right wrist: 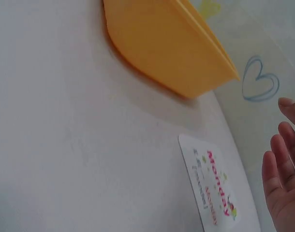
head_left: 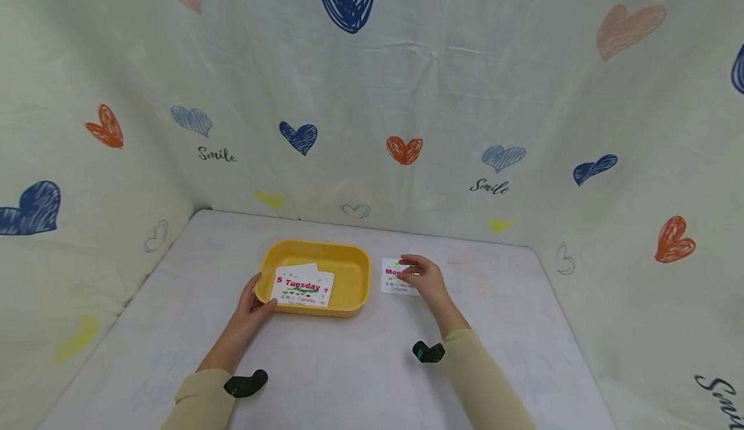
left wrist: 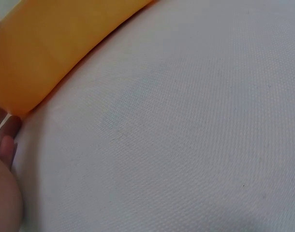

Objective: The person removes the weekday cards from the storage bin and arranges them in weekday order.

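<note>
A yellow plastic tray (head_left: 352, 288) stands on the table, with a few white printed cards (head_left: 302, 286) overlapping inside; the top one reads "Tuesday". My left hand (head_left: 252, 304) grips the tray's near left corner, thumb at the front rim and fingers along the left side. In the left wrist view only part of that hand (left wrist: 5, 159) shows, against the tray's outer wall (left wrist: 55, 48). To the right of the tray lies a "Monday" card (head_left: 391, 281) flat on the table. Over it hovers my right hand (head_left: 429, 281), fingers loosely bent and holding nothing; the right wrist view shows a gap between this hand (right wrist: 285, 179) and the card (right wrist: 208, 179).
The white-covered table (head_left: 349, 365) ends at a hanging cloth (head_left: 442, 94) printed with hearts and "Smile", which surrounds it at the back and sides. Dark wrist bands with camera mounts (head_left: 247, 385) sit on both forearms.
</note>
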The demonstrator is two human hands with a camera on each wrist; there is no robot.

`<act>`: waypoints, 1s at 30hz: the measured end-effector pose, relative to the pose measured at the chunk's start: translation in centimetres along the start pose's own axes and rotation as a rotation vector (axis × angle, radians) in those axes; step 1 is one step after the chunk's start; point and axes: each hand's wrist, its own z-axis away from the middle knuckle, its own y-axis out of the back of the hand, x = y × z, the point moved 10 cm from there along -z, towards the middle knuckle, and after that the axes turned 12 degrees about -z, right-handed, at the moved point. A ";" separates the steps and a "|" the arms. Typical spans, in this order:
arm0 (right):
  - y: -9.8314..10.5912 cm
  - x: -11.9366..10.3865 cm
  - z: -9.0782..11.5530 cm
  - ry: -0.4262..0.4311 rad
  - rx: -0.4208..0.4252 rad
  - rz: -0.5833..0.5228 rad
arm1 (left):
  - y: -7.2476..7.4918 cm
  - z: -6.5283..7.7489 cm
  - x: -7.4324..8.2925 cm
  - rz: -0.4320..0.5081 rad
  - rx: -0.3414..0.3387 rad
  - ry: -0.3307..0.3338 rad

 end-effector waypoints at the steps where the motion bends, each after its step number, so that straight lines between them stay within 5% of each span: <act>1: -0.5 -0.2 0.2 -0.002 -0.005 -0.005 | -0.1 0.0 -0.1 -0.001 0.000 0.004; 10: -5.3 -2.2 1.7 0.064 -0.154 -0.127 | -0.4 0.0 0.1 0.015 0.000 -0.011; 21: -9.9 -3.1 2.7 0.016 -0.234 -0.173 | -0.1 0.1 0.3 0.020 0.001 -0.044; 30: -13.0 -2.1 2.6 -0.044 -0.254 -0.138 | 0.2 0.0 0.0 -0.001 0.024 -0.009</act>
